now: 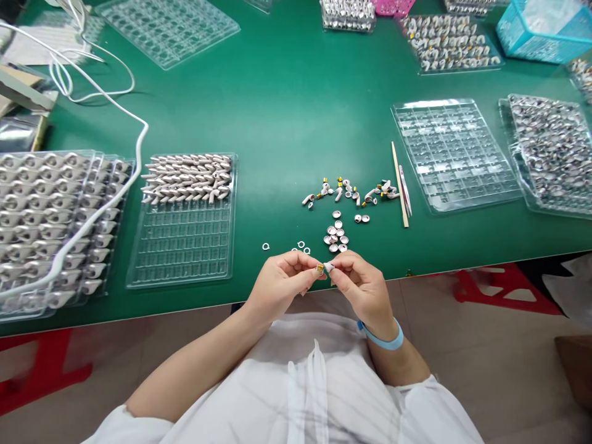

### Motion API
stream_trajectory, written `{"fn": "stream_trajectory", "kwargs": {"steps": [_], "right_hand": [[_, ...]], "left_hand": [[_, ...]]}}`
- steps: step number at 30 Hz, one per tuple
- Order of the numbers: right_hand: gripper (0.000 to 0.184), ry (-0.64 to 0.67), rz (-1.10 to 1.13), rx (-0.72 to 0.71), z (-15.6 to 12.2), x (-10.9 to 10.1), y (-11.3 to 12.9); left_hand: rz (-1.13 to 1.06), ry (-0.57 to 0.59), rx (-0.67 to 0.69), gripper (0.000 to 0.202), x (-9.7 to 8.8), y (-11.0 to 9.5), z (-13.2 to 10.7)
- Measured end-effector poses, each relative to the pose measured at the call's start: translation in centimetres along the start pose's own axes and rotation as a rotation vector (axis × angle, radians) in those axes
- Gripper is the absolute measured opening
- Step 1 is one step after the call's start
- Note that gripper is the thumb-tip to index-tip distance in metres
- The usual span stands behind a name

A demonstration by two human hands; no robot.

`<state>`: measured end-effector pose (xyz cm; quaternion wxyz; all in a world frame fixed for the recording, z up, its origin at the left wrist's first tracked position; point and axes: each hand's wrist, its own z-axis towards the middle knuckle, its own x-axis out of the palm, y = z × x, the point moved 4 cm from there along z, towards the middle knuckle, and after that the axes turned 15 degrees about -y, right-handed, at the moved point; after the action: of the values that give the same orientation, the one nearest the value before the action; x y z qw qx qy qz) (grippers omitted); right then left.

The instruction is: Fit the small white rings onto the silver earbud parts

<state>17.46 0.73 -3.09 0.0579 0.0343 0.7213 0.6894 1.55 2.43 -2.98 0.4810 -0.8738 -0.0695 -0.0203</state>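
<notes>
Just on the near side of the caps, the left hand pinches a gold piece, the right hand a white piece, side by side; contact and long axes are indistinct.

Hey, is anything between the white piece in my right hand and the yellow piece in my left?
Nothing visible: the right hand holds the white piece right beside the left hand's yellow piece. Whether they touch is unclear.
</notes>
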Motion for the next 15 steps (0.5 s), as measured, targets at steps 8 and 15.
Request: {"fn": "stream_trajectory", "kwargs": {"steps": [8,15], "right_hand": [[0.011,0.000,-0.016,0.053,-0.32,0.09,-0.41],[0.013,-0.070,-0.009,0.132,-0.53,-0.01,-0.87]], "left_hand": [[0.032,-0.008,0.012,0.015,-0.03,0.16,0.07],[0.026,0.049,0.009,0.016,0.19,-0.32,0.01]]}}
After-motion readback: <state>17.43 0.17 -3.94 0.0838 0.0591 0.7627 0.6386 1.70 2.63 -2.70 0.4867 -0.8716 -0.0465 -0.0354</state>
